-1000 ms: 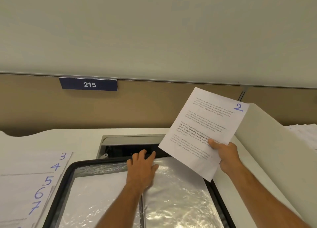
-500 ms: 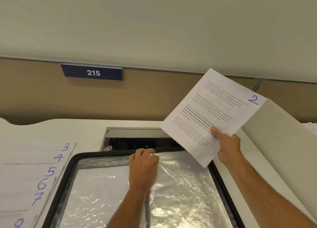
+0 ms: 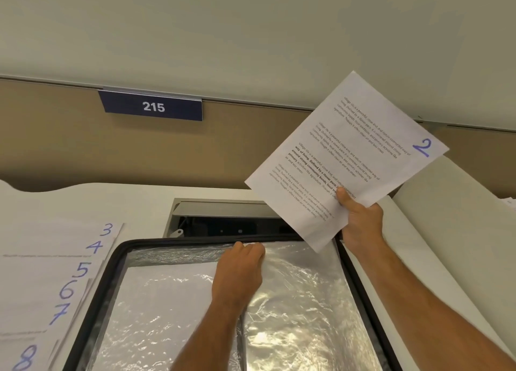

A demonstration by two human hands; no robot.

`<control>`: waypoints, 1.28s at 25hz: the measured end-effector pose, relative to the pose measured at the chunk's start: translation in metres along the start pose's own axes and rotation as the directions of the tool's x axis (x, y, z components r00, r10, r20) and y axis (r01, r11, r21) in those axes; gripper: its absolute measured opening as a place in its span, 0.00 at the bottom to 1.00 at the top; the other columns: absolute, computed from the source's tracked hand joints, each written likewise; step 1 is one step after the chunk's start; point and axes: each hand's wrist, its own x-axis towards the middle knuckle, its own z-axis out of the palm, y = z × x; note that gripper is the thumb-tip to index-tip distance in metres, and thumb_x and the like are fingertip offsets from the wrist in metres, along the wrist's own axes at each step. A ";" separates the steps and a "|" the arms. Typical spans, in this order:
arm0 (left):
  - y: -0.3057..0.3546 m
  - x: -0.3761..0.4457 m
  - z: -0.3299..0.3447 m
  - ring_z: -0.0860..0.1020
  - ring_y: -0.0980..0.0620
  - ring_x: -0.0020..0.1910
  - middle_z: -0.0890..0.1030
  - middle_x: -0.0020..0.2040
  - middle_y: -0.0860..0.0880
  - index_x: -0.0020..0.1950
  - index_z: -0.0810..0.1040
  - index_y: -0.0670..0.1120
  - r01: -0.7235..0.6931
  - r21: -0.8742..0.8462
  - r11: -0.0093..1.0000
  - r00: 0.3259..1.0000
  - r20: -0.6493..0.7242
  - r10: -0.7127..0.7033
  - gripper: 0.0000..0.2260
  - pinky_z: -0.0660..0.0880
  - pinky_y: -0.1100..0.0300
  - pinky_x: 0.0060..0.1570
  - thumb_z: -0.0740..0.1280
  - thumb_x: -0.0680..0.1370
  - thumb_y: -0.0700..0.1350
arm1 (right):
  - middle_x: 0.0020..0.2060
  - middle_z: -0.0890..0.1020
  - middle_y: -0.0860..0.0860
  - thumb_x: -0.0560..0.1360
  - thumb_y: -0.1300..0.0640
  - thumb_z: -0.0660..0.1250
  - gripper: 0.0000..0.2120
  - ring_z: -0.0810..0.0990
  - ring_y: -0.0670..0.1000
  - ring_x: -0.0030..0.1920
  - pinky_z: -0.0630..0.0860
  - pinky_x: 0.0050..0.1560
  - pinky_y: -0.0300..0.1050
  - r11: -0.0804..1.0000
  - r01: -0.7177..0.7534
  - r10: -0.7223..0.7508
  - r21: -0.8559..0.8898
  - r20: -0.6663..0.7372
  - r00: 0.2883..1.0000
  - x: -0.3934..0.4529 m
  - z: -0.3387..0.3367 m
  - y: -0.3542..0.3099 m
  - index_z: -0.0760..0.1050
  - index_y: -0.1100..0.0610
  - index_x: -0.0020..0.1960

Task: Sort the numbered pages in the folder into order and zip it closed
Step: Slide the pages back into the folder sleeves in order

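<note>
Since a second ago the left hand point(image 3: 237, 270) has curled: its fingers, then spread flat on the plastic, now bunch and pinch the top edge of a clear sleeve point(image 3: 296, 301) at the far end of the folder point(image 3: 111, 261). Page 2 point(image 3: 354, 158) sits higher and more to the right than before, held aloft by the right hand point(image 3: 360, 222), thumb on the printed face, fingers hidden behind the sheet; the blue handwritten "2" sits at its right corner. Folder lies open on the desk point(image 3: 145, 203), black zipper border around it, crinkled shiny sleeves inside, a white sheet showing under the left sleeve. Its far edge lies just short of a grey cable hatch point(image 3: 223, 208) set into the desk near the far edge. Along the desk's left edge, a fanned stack of pages point(image 3: 42, 281) shows blue numbers 3, 4, 5, 6, 7, 8 running toward the near edge. On the tan partition behind the desk, a dark blue plate point(image 3: 152, 106) reads 215. A white divider panel point(image 3: 446, 217) rises at the desk's right side.
</note>
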 end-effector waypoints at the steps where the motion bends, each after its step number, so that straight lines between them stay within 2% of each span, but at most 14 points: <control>1: -0.002 0.000 0.002 0.71 0.50 0.32 0.77 0.33 0.53 0.41 0.78 0.48 -0.023 0.006 1.000 1.000 0.004 0.023 0.11 0.71 0.55 0.27 0.78 0.69 0.37 | 0.55 0.86 0.53 0.69 0.63 0.75 0.20 0.84 0.55 0.57 0.80 0.59 0.57 1.000 0.007 -0.007 -0.004 0.005 1.000 -0.001 0.002 0.000 0.80 0.57 0.60; 5: -0.004 -0.001 0.006 0.71 0.50 0.33 0.78 0.36 0.53 0.42 0.79 0.49 -0.075 0.034 0.997 0.997 0.022 0.074 0.10 0.70 0.57 0.30 0.78 0.69 0.39 | 0.53 0.86 0.51 0.65 0.60 0.76 0.21 0.85 0.54 0.56 0.82 0.57 0.51 0.998 0.054 -0.054 -0.018 0.031 0.998 -0.003 0.016 0.003 0.81 0.56 0.58; 7: -0.001 -0.002 0.005 0.71 0.50 0.32 0.78 0.34 0.54 0.42 0.78 0.49 -0.069 0.053 0.996 0.997 0.029 0.067 0.10 0.70 0.57 0.30 0.78 0.69 0.40 | 0.52 0.87 0.49 0.66 0.61 0.76 0.20 0.84 0.52 0.56 0.81 0.57 0.48 0.998 0.067 -0.067 -0.005 0.046 0.997 -0.003 0.022 0.005 0.80 0.54 0.57; 9: -0.002 -0.002 0.005 0.71 0.51 0.34 0.80 0.37 0.53 0.43 0.79 0.49 -0.077 0.063 0.995 0.997 0.028 0.075 0.10 0.68 0.59 0.31 0.78 0.69 0.40 | 0.53 0.86 0.49 0.67 0.62 0.77 0.22 0.84 0.51 0.57 0.80 0.58 0.47 0.999 0.054 -0.053 -0.007 0.062 0.997 -0.002 0.026 0.010 0.79 0.54 0.60; 12: -0.004 -0.001 0.007 0.73 0.50 0.37 0.80 0.46 0.51 0.44 0.80 0.47 -0.092 0.058 0.994 0.995 0.036 0.090 0.09 0.70 0.58 0.32 0.78 0.70 0.40 | 0.55 0.86 0.51 0.61 0.56 0.82 0.34 0.83 0.53 0.58 0.80 0.59 0.49 1.000 0.008 -0.008 -0.005 0.079 0.997 -0.006 0.031 0.021 0.76 0.57 0.64; 14: -0.004 -0.002 0.008 0.74 0.50 0.36 0.79 0.43 0.51 0.43 0.80 0.47 -0.102 0.059 0.993 0.994 0.052 0.099 0.11 0.70 0.58 0.31 0.79 0.67 0.38 | 0.58 0.85 0.54 0.56 0.52 0.84 0.42 0.83 0.54 0.59 0.80 0.60 0.53 1.000 -0.027 0.028 -0.013 0.110 0.994 -0.010 0.031 0.030 0.74 0.59 0.67; 18: -0.004 -0.002 0.009 0.75 0.50 0.34 0.79 0.37 0.53 0.43 0.78 0.49 -0.066 0.063 0.996 0.995 0.085 0.061 0.14 0.73 0.57 0.29 0.80 0.65 0.38 | 0.60 0.84 0.54 0.61 0.53 0.81 0.36 0.82 0.57 0.62 0.77 0.63 0.59 0.993 -0.012 0.035 -0.114 0.198 0.980 -0.017 0.024 0.042 0.76 0.56 0.67; 20: -0.003 -0.002 0.008 0.75 0.50 0.33 0.80 0.36 0.54 0.43 0.79 0.50 -0.062 0.075 0.995 0.995 0.081 0.056 0.14 0.73 0.58 0.28 0.80 0.65 0.38 | 0.61 0.83 0.54 0.61 0.52 0.81 0.38 0.81 0.57 0.62 0.77 0.62 0.63 0.993 -0.026 0.049 -0.115 0.199 0.979 -0.019 0.021 0.044 0.75 0.56 0.69; 22: -0.001 0.000 0.006 0.75 0.50 0.31 0.81 0.36 0.54 0.43 0.79 0.49 -0.069 0.086 0.994 0.995 0.079 0.062 0.15 0.72 0.59 0.28 0.81 0.64 0.38 | 0.61 0.83 0.55 0.61 0.53 0.81 0.39 0.81 0.58 0.62 0.80 0.60 0.58 0.997 -0.037 0.047 -0.061 0.171 0.984 -0.020 0.021 0.040 0.74 0.58 0.70; 24: -0.001 0.001 0.006 0.75 0.50 0.31 0.83 0.38 0.54 0.44 0.81 0.49 -0.063 0.101 0.993 0.995 0.087 0.054 0.15 0.72 0.60 0.27 0.81 0.63 0.39 | 0.61 0.83 0.54 0.65 0.59 0.77 0.34 0.81 0.55 0.62 0.81 0.59 0.51 0.998 -0.050 0.044 0.038 0.150 0.988 -0.019 0.022 0.036 0.73 0.57 0.70; 27: -0.002 -0.001 0.008 0.76 0.51 0.35 0.84 0.52 0.52 0.47 0.81 0.49 -0.076 0.126 0.989 0.992 0.105 0.063 0.14 0.75 0.59 0.30 0.81 0.65 0.41 | 0.62 0.82 0.54 0.66 0.62 0.75 0.33 0.82 0.53 0.60 0.82 0.52 0.45 0.984 -0.077 0.067 0.158 0.069 0.995 -0.012 0.026 0.029 0.73 0.57 0.71; 28: -0.003 -0.001 0.009 0.76 0.51 0.37 0.83 0.53 0.51 0.47 0.81 0.49 -0.080 0.120 0.990 0.992 0.110 0.067 0.14 0.75 0.58 0.31 0.81 0.66 0.42 | 0.62 0.82 0.55 0.66 0.62 0.75 0.33 0.83 0.53 0.60 0.82 0.50 0.44 0.981 -0.084 0.076 0.175 0.048 0.996 -0.011 0.026 0.028 0.73 0.58 0.70; 30: -0.004 -0.002 0.010 0.76 0.51 0.37 0.80 0.48 0.50 0.46 0.80 0.48 -0.091 0.099 0.991 0.990 0.115 0.079 0.14 0.75 0.59 0.31 0.81 0.65 0.41 | 0.61 0.83 0.55 0.65 0.62 0.75 0.33 0.83 0.52 0.59 0.82 0.48 0.43 0.979 -0.097 0.093 0.181 0.032 0.995 -0.010 0.026 0.028 0.73 0.59 0.70; 32: -0.003 -0.002 0.009 0.75 0.52 0.35 0.79 0.42 0.52 0.44 0.79 0.49 -0.106 0.092 0.990 0.989 0.116 0.095 0.14 0.74 0.59 0.29 0.81 0.65 0.39 | 0.62 0.82 0.56 0.64 0.61 0.76 0.36 0.83 0.53 0.60 0.83 0.52 0.44 0.981 -0.092 0.085 0.171 0.048 0.995 -0.013 0.027 0.030 0.72 0.60 0.71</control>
